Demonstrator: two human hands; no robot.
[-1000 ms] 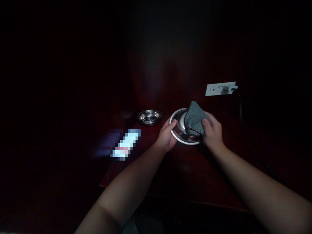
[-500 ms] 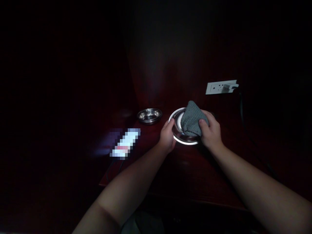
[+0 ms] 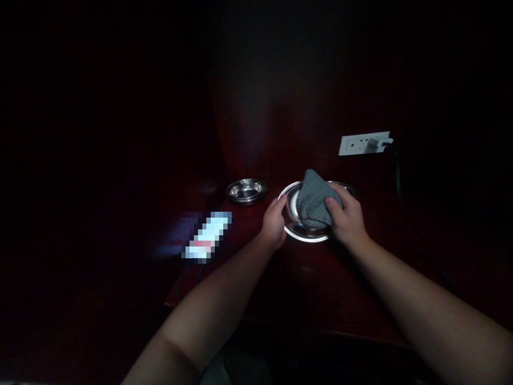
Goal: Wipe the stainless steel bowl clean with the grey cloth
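Note:
A shiny round metal dish (image 3: pixel 294 227) is held tilted over the dark red table. My left hand (image 3: pixel 274 222) grips its left rim, thumb on top and fingers underneath. In my right hand (image 3: pixel 348 214) is a grey textured cloth (image 3: pixel 316 198), bunched and pressed against the inside of the dish on its right side. The cloth and this hand hide part of the dish's inner surface and right rim. Behind my right hand, the rim of another metal dish (image 3: pixel 348 187) shows in part.
Left of the held dish stand stacked small metal bowls (image 3: pixel 246 191). A lit, pixelated phone-like screen (image 3: pixel 208 238) lies nearer the table's left edge, with a thin cable by it. A white wall socket (image 3: pixel 363 143) with a plug and hanging cord is at the right. The surroundings are very dark.
The held dish and the cloth have dipped slightly, and the cloth has shifted a little left. More of the dish behind my right hand shows now. Both hands keep their holds.

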